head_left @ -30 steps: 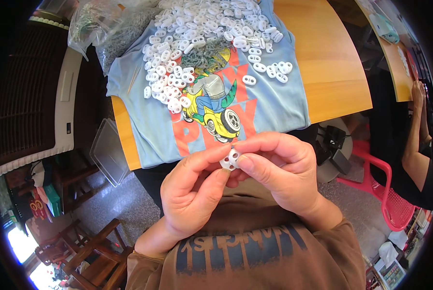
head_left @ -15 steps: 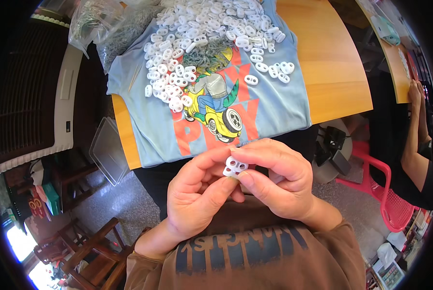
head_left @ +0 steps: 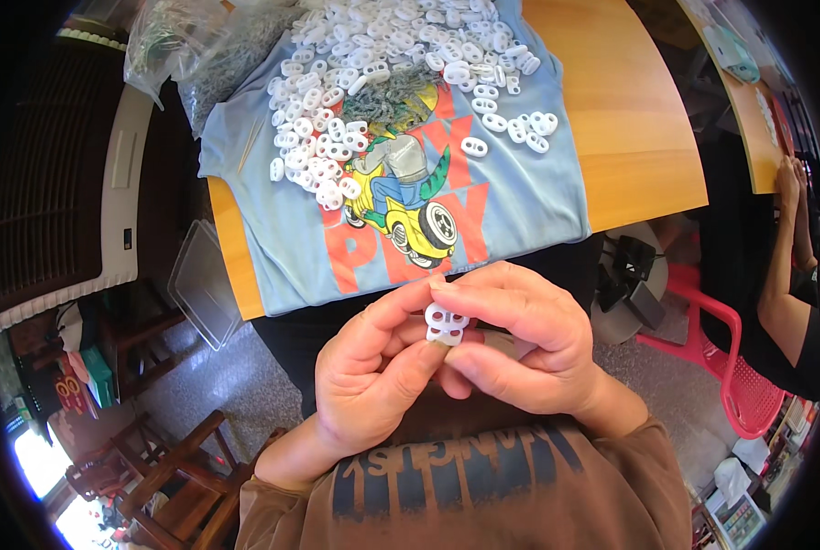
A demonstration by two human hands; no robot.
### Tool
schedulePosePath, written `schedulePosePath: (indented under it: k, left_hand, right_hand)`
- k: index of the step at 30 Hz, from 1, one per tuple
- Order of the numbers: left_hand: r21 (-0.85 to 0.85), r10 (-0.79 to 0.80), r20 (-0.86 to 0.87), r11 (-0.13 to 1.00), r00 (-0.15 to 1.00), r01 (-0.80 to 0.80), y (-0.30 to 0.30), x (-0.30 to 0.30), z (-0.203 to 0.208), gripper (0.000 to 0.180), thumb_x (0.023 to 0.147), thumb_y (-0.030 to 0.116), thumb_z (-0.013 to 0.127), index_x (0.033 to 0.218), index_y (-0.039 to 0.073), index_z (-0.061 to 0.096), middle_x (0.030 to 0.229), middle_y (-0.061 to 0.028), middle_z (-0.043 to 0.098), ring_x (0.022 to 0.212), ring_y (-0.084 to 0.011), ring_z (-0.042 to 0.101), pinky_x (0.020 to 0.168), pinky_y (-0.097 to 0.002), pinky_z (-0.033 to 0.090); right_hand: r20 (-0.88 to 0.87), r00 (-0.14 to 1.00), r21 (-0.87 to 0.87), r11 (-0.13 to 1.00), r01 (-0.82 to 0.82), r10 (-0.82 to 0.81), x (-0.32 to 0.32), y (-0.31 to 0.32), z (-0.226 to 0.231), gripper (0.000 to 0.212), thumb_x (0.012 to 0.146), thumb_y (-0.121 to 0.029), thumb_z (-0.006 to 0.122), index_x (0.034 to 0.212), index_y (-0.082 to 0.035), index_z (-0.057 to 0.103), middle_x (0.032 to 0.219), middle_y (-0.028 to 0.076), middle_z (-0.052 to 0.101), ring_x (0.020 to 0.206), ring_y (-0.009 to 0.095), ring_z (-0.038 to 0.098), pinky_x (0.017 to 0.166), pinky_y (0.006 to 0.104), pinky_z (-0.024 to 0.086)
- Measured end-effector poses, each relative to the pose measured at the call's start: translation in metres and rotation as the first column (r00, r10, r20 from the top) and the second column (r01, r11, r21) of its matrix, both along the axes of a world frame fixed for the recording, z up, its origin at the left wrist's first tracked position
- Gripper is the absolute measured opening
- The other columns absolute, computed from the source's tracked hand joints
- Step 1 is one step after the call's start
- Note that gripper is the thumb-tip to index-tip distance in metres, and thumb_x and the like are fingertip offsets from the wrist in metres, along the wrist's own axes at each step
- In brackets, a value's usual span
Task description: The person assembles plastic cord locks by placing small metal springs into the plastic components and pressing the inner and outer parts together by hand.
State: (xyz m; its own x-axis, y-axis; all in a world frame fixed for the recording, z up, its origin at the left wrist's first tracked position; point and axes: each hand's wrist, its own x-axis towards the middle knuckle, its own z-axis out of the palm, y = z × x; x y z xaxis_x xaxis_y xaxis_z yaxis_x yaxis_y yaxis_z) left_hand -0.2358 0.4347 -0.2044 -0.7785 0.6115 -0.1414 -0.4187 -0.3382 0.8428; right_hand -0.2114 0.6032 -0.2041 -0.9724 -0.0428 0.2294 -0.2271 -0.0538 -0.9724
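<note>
At the left side of the room I see a wooden chair (head_left: 183,465), and nearer to the table a clear, flat plastic container (head_left: 207,286). Then comes a transparent bag (head_left: 185,57) with grey material inside, at the upper left corner of a light blue shirt (head_left: 540,197), which is spread over the table (head_left: 634,128). Some thin pale sticks (head_left: 250,147) lie on this shirt, and beside them begins a big heap of white pieces (head_left: 382,37), each oval with two holes.

In front of the table edge, the person's left hand (head_left: 364,371) is bent, and it grips one white plastic part (head_left: 446,323) between thumb and forefinger. This part is upright at the fingertips, in the small space between both hands, apart from the heap. Its lower end sits just by the left thumb tip.

The right hand (head_left: 543,339) comes around from the other side, its forefinger above and along the part, its thumb just below. Its fingers are curved; I cannot tell whether they also press on it.

Further right there stands a red chair (head_left: 751,403), and beyond it I see another person's forearm (head_left: 786,266).
</note>
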Motion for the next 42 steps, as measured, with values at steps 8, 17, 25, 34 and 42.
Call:
schedulePosePath:
  k: [8,17,25,34,42]
  left_hand:
    - [0.107,-0.004,0.092,0.994,0.996,-0.006,0.000,0.003,0.000,0.045,0.091,0.000,0.044,0.134,-0.001,0.030,0.111,-0.0181,0.055,0.082,-0.0170,0.061,0.071,-0.0259,0.052]
    - [0.100,-0.034,0.034,0.995,0.999,0.030,-0.001,0.003,-0.003,0.044,0.093,0.004,0.042,0.135,0.001,0.028,0.114,-0.0183,0.053,0.079,-0.0177,0.061,0.068,-0.0258,0.052]
    - [0.103,0.036,0.074,0.994,0.997,-0.043,0.003,0.007,-0.002,0.042,0.092,0.004,0.044,0.132,-0.003,0.032,0.110,-0.0151,0.055,0.077,-0.0171,0.062,0.067,-0.0246,0.052]
    - [0.071,0.094,0.016,0.993,0.995,-0.095,0.004,0.012,-0.007,0.037,0.092,0.005,0.046,0.127,-0.004,0.040,0.107,-0.0140,0.056,0.075,-0.0174,0.063,0.066,-0.0245,0.052]
    - [0.075,0.175,-0.049,0.982,0.983,-0.171,0.006,0.019,-0.017,0.034,0.091,0.005,0.048,0.124,-0.004,0.044,0.103,-0.0143,0.058,0.072,-0.0177,0.063,0.065,-0.0252,0.053]
  right_hand:
    - [-0.080,0.997,0.093,0.996,-0.016,0.024,-0.003,0.004,-0.002,0.040,0.075,0.000,0.065,0.114,-0.001,0.057,0.092,0.011,0.059,0.072,0.015,0.059,0.063,0.0254,0.047]
    - [-0.144,0.990,0.158,0.987,0.014,0.009,-0.004,0.004,-0.006,0.039,0.074,0.000,0.066,0.112,0.000,0.057,0.091,0.012,0.060,0.073,0.020,0.060,0.064,0.0274,0.048]
    - [-0.261,0.965,0.208,0.977,0.052,0.004,-0.007,0.002,-0.007,0.037,0.075,0.002,0.065,0.110,0.004,0.056,0.090,0.013,0.059,0.073,0.022,0.060,0.062,0.0288,0.048]
    - [-0.245,0.969,0.200,0.979,0.030,0.020,-0.002,0.000,-0.012,0.029,0.083,-0.007,0.059,0.110,0.004,0.057,0.098,0.014,0.059,0.082,0.022,0.059,0.069,0.0283,0.048]
    - [-0.262,0.965,0.185,0.981,0.052,-0.002,0.000,-0.006,-0.019,0.027,0.084,-0.006,0.058,0.109,0.004,0.057,0.097,0.014,0.060,0.080,0.021,0.060,0.068,0.0284,0.049]
